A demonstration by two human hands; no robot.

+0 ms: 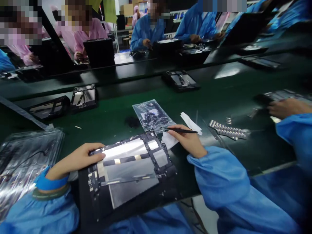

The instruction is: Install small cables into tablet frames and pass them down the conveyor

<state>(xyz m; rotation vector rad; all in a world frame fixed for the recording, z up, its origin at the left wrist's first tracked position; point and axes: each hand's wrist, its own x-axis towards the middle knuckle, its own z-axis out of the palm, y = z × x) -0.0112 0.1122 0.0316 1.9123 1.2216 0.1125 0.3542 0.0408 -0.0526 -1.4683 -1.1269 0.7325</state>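
My left hand [84, 156] rests on the panel [130, 168] at ten o'clock, grip unclear; my right hand [189, 142], at two, pinches a tool [184, 131]. Insides bare, it looks unfinished.

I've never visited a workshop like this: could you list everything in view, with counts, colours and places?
Bench: one, green, beneath the work
Panel assembly: at least one, black and silver, in front of the person
Similar panels: several, dark, farther back
Bag of small dark parts: one, clear, mid-bench
White sheets: one or two, beside the right hand
Patterned strips: a few, silvery, right
Plastic trays: count unclear, clear, left
Co-workers: several, pink or blue clothing, opposite and right
Slim tool: one, black, in the right hand
Wristband: one, blue, left wrist
Left hand: one, bare, on the panel assembly
Right hand: one, bare, near the bag
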